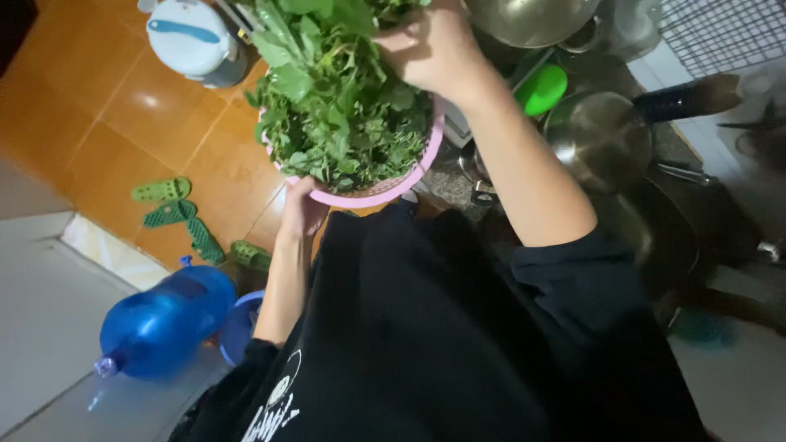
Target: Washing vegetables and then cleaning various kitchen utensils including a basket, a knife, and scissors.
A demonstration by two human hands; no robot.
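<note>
Leafy greens (pixel 336 98) fill a pink plastic colander (pixel 409 182), heaped well above its rim, and the colander is held up in front of the person's chest, over the edge of a dark stone counter (pixel 446 184). Seen from the head camera, the left hand (pixel 301 211) is cupped under the colander's near rim, palm up, bearing it from below. The right hand (pixel 430 49) lies on top of the heap at the far side, fingers curled down into the leaves, gripping a bunch of them. To the right on the counter sit a steel pan (pixel 602 139) with a dark handle and a green object (pixel 542 88) just beside it. Down on the orange tiled floor (pixel 98 106) lie green sandals (pixel 176 214), a blue water bottle (pixel 164 319) on its side, and a white-lidded cooker (pixel 195 39).
</note>
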